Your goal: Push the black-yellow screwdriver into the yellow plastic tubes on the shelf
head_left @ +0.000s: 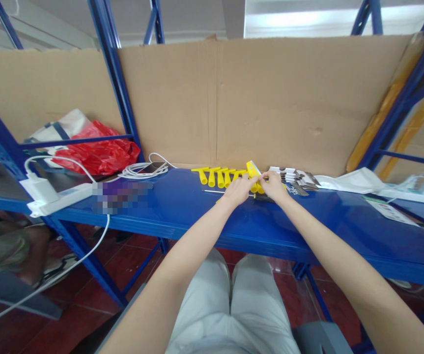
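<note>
Between my two hands is a yellow plastic scraper point(252, 168), tilted, with a pale strip along its wide head. My left hand point(237, 191) is closed around its lower part. At the strip's right end, the fingers of my right hand point(274, 187) are pinched together against the scraper. Several yellow T-shaped scraper handles point(212, 178) stand in a row just left and behind my hands. A thin metal rod point(212, 191) lies in front of them, partly hidden by my left hand. Right of my right hand lies a pile of flat metal pieces with white wrappings point(297, 178).
A cardboard sheet point(270, 98) backs the blue shelf top point(182, 206). On the left are a power strip point(64, 199), coiled white cable point(141, 170) and red plastic bag point(99, 147). White packaging point(359, 181) lies right. Another person's leg point(37, 253) shows at lower left.
</note>
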`<move>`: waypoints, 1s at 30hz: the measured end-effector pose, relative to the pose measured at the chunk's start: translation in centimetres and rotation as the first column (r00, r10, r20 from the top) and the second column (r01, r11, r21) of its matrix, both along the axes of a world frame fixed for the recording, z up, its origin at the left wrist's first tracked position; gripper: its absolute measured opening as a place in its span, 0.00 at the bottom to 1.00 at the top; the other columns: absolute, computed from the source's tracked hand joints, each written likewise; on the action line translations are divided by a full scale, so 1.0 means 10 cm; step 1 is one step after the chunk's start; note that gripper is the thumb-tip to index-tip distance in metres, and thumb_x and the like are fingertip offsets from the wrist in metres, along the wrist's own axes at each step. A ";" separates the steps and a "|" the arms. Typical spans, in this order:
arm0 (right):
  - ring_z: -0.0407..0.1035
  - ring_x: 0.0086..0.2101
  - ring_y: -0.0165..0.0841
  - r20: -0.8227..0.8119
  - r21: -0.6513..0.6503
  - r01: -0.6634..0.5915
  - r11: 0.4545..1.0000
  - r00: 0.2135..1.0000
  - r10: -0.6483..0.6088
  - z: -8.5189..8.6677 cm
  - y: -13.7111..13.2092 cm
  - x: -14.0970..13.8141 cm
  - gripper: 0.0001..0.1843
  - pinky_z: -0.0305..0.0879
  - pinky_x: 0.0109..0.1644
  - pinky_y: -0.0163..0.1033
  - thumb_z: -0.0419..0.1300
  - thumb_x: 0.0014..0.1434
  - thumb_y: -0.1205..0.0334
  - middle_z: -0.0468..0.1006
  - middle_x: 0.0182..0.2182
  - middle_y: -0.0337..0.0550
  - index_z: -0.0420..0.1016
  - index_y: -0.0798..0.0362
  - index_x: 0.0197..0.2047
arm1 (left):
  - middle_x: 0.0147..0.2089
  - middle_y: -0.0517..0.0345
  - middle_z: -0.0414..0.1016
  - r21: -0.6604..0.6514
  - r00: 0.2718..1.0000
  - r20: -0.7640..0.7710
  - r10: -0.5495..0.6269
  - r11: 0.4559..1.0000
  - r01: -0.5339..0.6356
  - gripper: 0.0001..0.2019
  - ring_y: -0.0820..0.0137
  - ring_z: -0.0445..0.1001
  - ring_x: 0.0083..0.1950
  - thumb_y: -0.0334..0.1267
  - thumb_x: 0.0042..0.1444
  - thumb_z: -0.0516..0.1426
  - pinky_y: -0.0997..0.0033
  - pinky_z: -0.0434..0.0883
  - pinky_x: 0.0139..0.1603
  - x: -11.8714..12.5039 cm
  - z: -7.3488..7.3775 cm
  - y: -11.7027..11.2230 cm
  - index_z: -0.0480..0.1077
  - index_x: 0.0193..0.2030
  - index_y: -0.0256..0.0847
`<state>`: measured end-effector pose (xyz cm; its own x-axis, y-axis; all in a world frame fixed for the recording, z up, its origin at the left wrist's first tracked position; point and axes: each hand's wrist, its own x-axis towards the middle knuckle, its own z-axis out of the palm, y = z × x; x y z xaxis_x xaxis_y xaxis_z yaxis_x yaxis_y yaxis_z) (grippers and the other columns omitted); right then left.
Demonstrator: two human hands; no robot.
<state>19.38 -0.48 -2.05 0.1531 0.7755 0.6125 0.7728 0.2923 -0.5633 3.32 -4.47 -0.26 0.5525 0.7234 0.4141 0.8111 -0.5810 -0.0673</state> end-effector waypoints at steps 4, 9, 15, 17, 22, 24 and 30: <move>0.68 0.44 0.42 -0.210 0.055 -0.041 0.998 0.976 0.052 -0.05 0.04 0.02 0.07 0.62 0.55 0.50 0.59 0.49 0.59 0.74 0.39 0.47 0.66 0.50 0.33 | 0.56 0.44 0.69 0.007 0.999 0.032 -0.004 1.000 0.004 0.26 0.60 0.75 0.51 0.24 0.62 0.45 0.60 0.72 0.50 0.00 0.00 0.01 0.61 0.65 0.46; 0.69 0.44 0.40 -0.369 -0.003 -0.121 0.993 0.923 0.112 -0.01 -0.01 -0.01 0.11 0.64 0.54 0.47 0.61 0.49 0.57 0.76 0.40 0.47 0.66 0.50 0.35 | 0.58 0.45 0.68 0.017 0.999 0.047 0.003 1.000 -0.004 0.27 0.61 0.75 0.51 0.25 0.63 0.45 0.60 0.72 0.51 0.00 -0.01 0.03 0.59 0.66 0.47; 0.71 0.39 0.37 -0.462 -0.052 -0.221 0.974 0.870 0.173 0.07 -0.09 -0.03 0.11 0.65 0.47 0.42 0.61 0.50 0.53 0.78 0.33 0.43 0.71 0.52 0.31 | 0.57 0.46 0.68 0.025 0.998 0.064 0.017 1.000 -0.019 0.26 0.62 0.75 0.52 0.25 0.64 0.44 0.62 0.72 0.50 -0.01 0.00 0.05 0.58 0.67 0.46; 0.71 0.37 0.37 -0.458 -0.053 -0.250 0.967 0.867 0.199 0.08 -0.11 -0.02 0.13 0.65 0.44 0.41 0.62 0.50 0.50 0.77 0.30 0.43 0.73 0.52 0.29 | 0.58 0.46 0.68 0.027 0.997 0.076 0.021 0.999 -0.023 0.26 0.61 0.75 0.52 0.26 0.64 0.44 0.62 0.72 0.50 -0.02 0.00 0.06 0.59 0.67 0.45; 0.65 0.29 0.34 -0.425 -0.088 -0.251 0.964 0.885 0.192 0.10 -0.14 0.01 0.19 0.60 0.34 0.38 0.63 0.46 0.43 0.72 0.23 0.39 0.72 0.52 0.24 | 0.58 0.45 0.68 0.029 0.995 0.101 0.014 0.999 -0.017 0.25 0.60 0.75 0.52 0.26 0.64 0.45 0.62 0.73 0.49 -0.04 0.00 0.09 0.59 0.67 0.45; 0.62 0.27 0.33 -0.402 -0.104 -0.237 0.966 0.898 0.178 0.09 -0.13 0.02 0.19 0.57 0.32 0.38 0.62 0.45 0.43 0.70 0.22 0.39 0.71 0.52 0.23 | 0.58 0.45 0.68 0.029 0.996 0.091 0.010 0.999 -0.013 0.25 0.60 0.75 0.52 0.27 0.64 0.45 0.62 0.73 0.49 -0.03 0.00 0.08 0.60 0.67 0.46; 0.57 0.25 0.31 -0.338 -0.123 -0.244 0.962 0.921 0.190 0.07 -0.10 0.06 0.22 0.52 0.30 0.38 0.61 0.44 0.39 0.66 0.20 0.37 0.67 0.50 0.21 | 0.61 0.42 0.67 0.017 0.998 0.042 0.039 0.999 -0.040 0.27 0.59 0.75 0.53 0.26 0.63 0.46 0.58 0.73 0.49 -0.03 -0.03 0.05 0.57 0.69 0.45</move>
<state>20.01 -1.47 -1.39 0.1368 0.8953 0.4240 0.4706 0.3179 -0.8231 3.03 -3.98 -0.56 0.5055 0.7368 0.4490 0.8358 -0.5473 -0.0428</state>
